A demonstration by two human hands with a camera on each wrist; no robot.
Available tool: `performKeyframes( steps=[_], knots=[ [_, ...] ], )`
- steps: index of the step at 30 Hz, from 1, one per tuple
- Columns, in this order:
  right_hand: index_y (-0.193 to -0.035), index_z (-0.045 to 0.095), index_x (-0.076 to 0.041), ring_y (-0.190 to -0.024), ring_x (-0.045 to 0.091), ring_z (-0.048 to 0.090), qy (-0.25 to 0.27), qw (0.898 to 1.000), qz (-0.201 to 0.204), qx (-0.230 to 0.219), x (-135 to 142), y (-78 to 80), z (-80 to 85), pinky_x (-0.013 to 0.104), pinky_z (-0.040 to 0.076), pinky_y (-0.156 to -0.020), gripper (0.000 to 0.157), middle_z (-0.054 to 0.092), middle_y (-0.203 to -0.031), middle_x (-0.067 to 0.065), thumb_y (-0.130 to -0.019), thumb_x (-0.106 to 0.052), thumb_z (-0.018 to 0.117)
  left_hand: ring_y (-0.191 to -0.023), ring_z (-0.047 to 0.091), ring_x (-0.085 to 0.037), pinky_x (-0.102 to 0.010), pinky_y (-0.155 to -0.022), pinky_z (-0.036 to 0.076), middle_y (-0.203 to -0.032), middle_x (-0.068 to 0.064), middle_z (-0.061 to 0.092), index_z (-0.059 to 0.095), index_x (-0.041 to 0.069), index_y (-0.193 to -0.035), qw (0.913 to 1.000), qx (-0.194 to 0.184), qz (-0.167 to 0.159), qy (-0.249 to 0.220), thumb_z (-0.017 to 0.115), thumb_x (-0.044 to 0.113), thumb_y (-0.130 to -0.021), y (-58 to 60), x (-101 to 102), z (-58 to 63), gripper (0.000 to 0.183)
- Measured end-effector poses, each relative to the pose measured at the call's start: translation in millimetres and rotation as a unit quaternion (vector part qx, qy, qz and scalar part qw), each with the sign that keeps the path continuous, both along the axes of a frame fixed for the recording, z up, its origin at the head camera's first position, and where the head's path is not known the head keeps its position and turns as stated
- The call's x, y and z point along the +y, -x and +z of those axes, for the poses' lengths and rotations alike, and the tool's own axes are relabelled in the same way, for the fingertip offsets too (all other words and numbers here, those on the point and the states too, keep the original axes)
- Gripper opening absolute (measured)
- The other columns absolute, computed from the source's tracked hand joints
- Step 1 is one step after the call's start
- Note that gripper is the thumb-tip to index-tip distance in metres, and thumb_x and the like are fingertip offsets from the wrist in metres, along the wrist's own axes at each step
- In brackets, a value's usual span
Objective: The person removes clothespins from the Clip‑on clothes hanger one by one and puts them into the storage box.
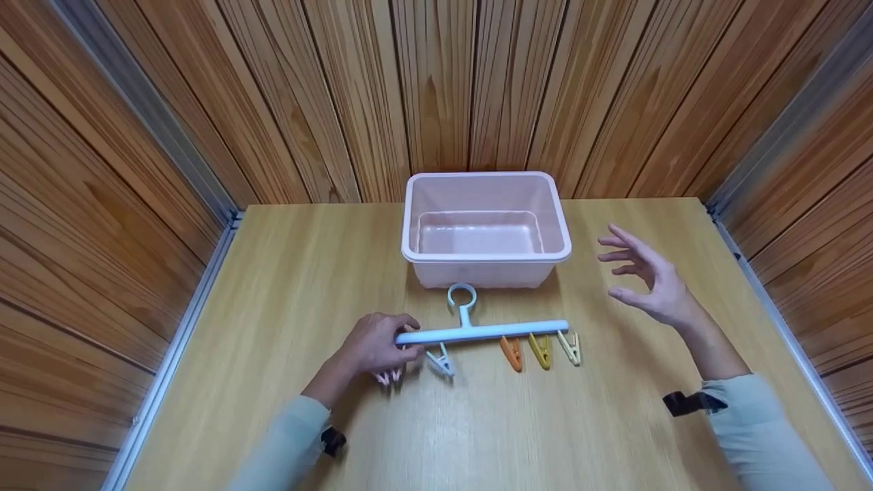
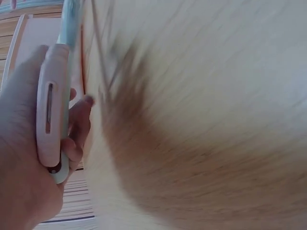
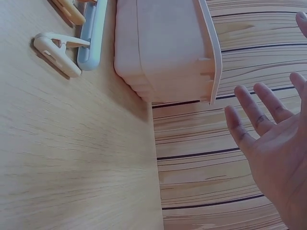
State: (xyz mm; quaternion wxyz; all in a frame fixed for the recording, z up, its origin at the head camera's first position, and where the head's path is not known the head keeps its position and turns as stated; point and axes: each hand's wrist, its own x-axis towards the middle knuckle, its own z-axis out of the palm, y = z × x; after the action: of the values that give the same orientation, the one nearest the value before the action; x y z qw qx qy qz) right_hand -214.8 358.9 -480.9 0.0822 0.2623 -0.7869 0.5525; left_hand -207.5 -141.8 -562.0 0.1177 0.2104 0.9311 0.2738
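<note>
In the head view, my left hand (image 1: 374, 343) grips the left end of a light blue clip hanger (image 1: 491, 332) with a ring hook on top. Pink clothespins (image 1: 389, 376) peek out below that hand; in the left wrist view a pink clothespin (image 2: 49, 110) lies against the palm beside the bar. Farther along the bar are a pale blue clothespin (image 1: 441, 361), an orange one (image 1: 511, 353), a yellow one (image 1: 540, 351) and a cream one (image 1: 570, 348). My right hand (image 1: 648, 276) is raised to the right of the hanger, fingers spread, holding nothing.
A pale pink plastic bin (image 1: 485, 273) stands behind the hanger, near the back wall, with nothing in it. The wooden table (image 1: 464, 436) is enclosed by wood-panelled walls (image 1: 436, 88) at the back and both sides, with metal strips along the side edges.
</note>
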Motion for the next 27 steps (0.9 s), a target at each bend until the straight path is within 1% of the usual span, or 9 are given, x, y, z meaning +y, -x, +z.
performKeyframes(
  steps=[3, 6, 8, 10, 12, 16, 21, 23, 27],
  knots=[
    [-0.17, 0.036, 0.008, -0.135, 0.013, 0.07, 0.009, 1.0, 0.015, 0.008, 1.7, 1.6, 0.2, 0.019, 0.057, -0.107, 0.095, 0.065, -0.161, -0.001, -0.083, 0.019, 0.071, -0.076, 0.057, -0.014, -0.032, -0.079, 0.043, -0.083, 0.0, 0.073, 0.083, 0.014, -0.126, 1.0, -0.001, -0.001, 0.001, 0.075, 0.051, -0.103, -0.7, -0.6, 0.0, 0.044],
    [-0.171, 0.033, 0.008, -0.136, 0.013, 0.07, 0.025, 0.999, 0.034, 0.009, 4.3, 3.1, 1.8, 0.02, 0.057, -0.107, 0.096, 0.064, -0.162, 0.002, -0.083, 0.013, 0.072, -0.077, 0.056, -0.014, -0.032, -0.081, 0.043, -0.08, 0.002, 0.07, 0.083, 0.011, -0.124, 1.0, -0.001, 0.0, 0.004, 0.071, 0.051, -0.108, -1.3, -1.7, 0.3, 0.045],
    [-0.172, 0.032, 0.006, -0.136, 0.013, 0.07, 0.035, 0.998, 0.045, 0.009, 5.7, 3.5, 3.3, 0.021, 0.057, -0.107, 0.098, 0.063, -0.162, 0.004, -0.083, 0.009, 0.072, -0.075, 0.056, -0.014, -0.032, -0.08, 0.043, -0.078, 0.003, 0.068, 0.083, 0.011, -0.123, 1.0, 0.002, -0.001, 0.009, 0.071, 0.05, -0.108, -2.1, -3.0, 0.5, 0.044],
    [-0.173, 0.033, 0.004, -0.136, 0.013, 0.069, 0.034, 0.998, 0.052, 0.012, 6.9, 3.1, 4.5, 0.022, 0.057, -0.106, 0.098, 0.063, -0.163, 0.003, -0.084, 0.005, 0.073, -0.073, 0.056, -0.013, -0.03, -0.077, 0.042, -0.076, 0.003, 0.067, 0.083, 0.012, -0.122, 0.9999, 0.008, -0.002, 0.014, 0.071, 0.05, -0.108, -3.1, -4.7, 0.9, 0.043],
    [-0.173, 0.034, 0.005, -0.136, 0.014, 0.069, 0.032, 0.998, 0.058, 0.021, 6.8, 2.4, 5.2, 0.022, 0.056, -0.105, 0.096, 0.064, -0.163, 0.005, -0.085, 0.003, 0.074, -0.071, 0.055, -0.012, -0.027, -0.074, 0.041, -0.075, 0.003, 0.066, 0.082, 0.012, -0.12, 0.9998, 0.017, -0.002, 0.011, 0.072, 0.05, -0.107, -4.0, -6.4, 1.8, 0.041],
    [-0.171, 0.036, 0.006, -0.137, 0.015, 0.07, 0.036, 0.996, 0.074, 0.036, 4.5, 1.0, 4.4, 0.023, 0.056, -0.104, 0.093, 0.065, -0.162, 0.008, -0.087, 0.002, 0.076, -0.066, 0.052, -0.009, -0.024, -0.067, 0.039, -0.074, 0.003, 0.069, 0.081, 0.013, -0.112, 0.9987, 0.049, -0.008, -0.013, 0.074, 0.046, -0.105, -5.4, -10.1, 3.8, 0.035],
    [-0.172, 0.037, 0.003, -0.138, 0.017, 0.071, 0.056, 0.993, 0.096, 0.025, 0.2, 0.1, 1.7, 0.024, 0.057, -0.103, 0.091, 0.066, -0.162, 0.009, -0.09, 0.0, 0.076, -0.062, 0.052, -0.005, -0.021, -0.064, 0.041, -0.075, 0.002, 0.074, 0.08, 0.014, -0.106, 0.9952, 0.087, -0.019, -0.04, 0.077, 0.042, -0.103, -6.1, -15.1, 5.4, 0.029],
    [-0.172, 0.038, 0.002, -0.137, 0.017, 0.072, 0.062, 0.993, 0.103, 0.022, -0.6, 0.5, -0.8, 0.024, 0.058, -0.102, 0.086, 0.066, -0.162, 0.007, -0.093, -0.001, 0.073, -0.062, 0.053, -0.004, -0.021, -0.064, 0.042, -0.074, 0.002, 0.073, 0.08, 0.013, -0.106, 0.995, 0.085, -0.018, -0.049, 0.077, 0.042, -0.103, -6.5, -16.5, 7.1, 0.029],
    [-0.172, 0.04, -0.001, -0.135, 0.016, 0.075, 0.073, 0.99, 0.12, 0.006, -3.2, 1.2, -6.1, 0.024, 0.06, -0.1, 0.075, 0.067, -0.161, 0.005, -0.101, -0.004, 0.064, -0.061, 0.053, -0.003, -0.02, -0.064, 0.043, -0.07, 0.006, 0.066, 0.08, 0.015, -0.108, 0.9953, 0.07, -0.011, -0.066, 0.076, 0.042, -0.105, -5.8, -20.4, 10.8, 0.028]
  ],
)
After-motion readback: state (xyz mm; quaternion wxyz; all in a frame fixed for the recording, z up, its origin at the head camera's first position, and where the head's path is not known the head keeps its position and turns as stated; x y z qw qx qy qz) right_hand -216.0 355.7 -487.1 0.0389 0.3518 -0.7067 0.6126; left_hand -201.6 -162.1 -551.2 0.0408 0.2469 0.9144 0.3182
